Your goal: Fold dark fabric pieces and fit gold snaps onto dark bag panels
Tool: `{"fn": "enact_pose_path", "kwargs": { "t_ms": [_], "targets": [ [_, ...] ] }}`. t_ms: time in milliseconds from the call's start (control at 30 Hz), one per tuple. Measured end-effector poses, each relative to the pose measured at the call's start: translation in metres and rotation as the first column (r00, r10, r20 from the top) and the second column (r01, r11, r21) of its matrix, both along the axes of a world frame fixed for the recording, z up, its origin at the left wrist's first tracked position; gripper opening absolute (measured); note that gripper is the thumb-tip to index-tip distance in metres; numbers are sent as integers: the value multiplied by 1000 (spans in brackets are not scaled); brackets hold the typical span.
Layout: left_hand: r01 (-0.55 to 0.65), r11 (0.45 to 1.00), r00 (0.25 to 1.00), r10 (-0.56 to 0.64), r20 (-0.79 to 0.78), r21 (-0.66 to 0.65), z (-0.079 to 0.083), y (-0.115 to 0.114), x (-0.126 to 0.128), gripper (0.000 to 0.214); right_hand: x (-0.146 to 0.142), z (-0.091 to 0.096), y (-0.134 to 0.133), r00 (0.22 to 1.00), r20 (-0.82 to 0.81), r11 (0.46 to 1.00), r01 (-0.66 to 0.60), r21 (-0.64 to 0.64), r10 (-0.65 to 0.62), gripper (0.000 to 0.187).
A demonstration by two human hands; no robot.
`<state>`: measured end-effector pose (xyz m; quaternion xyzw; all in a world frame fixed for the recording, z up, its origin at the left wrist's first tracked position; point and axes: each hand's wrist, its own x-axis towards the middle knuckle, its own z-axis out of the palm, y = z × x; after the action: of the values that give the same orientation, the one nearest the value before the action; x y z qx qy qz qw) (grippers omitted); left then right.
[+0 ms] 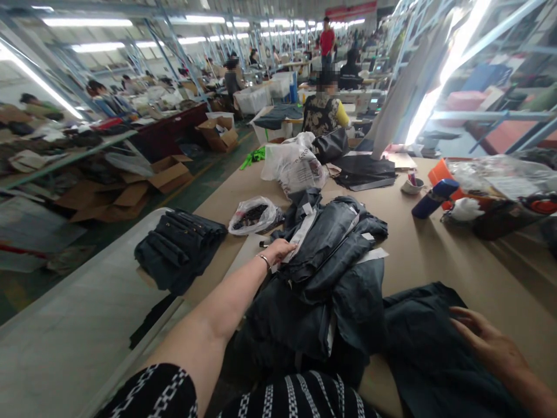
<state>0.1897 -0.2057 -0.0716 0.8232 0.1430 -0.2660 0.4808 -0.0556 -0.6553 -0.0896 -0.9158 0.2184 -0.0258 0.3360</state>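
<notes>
A pile of dark fabric pieces (pixel 324 244) lies before me, with white paper slips (pixel 304 226) among its folds. At the pile's left edge, my left hand (pixel 279 252) has its fingers closed on dark fabric beside a white slip. The fingertips are partly hidden there. Lower right, my right hand (pixel 489 339) rests on a separate dark fabric piece (pixel 422 342). Its fingers are stretched out over the cloth, with no visible grip. More dark cloth hangs from the pile toward my lap.
Left stands a folded dark garment stack (pixel 178 247). Beyond my left hand sits a clear bag of small dark pieces (pixel 255 216). A blue bottle (pixel 435 197), a small cup (pixel 412 186) and a white plastic bag (pixel 298 165) stand farther back. A co-worker (pixel 324 110) sits beyond the table.
</notes>
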Motion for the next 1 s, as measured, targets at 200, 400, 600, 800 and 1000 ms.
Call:
{"fn": "enact_pose_path", "kwargs": {
  "t_ms": [200,400,600,800,1000],
  "targets": [
    [-73,985,991,90,103,-157,33,4,8,20,74,61,113,933,199,937,-326,122,299,31],
    [-43,860,995,82,55,-509,82,-13,-23,7,136,96,199,729,474,840,-540,-46,494,24],
    [-100,570,992,-9,-127,-816,118,-26,-65,20,177,114,213,521,298,572,-512,-641,800,47],
    [64,690,996,-88,4,-721,117,-31,-61,28,197,130,190,476,157,445,-585,-678,865,27],
    [67,989,624,64,779,-135,157,-6,-84,27,172,190,201,503,-89,328,-677,-659,860,18]
  ]
}}
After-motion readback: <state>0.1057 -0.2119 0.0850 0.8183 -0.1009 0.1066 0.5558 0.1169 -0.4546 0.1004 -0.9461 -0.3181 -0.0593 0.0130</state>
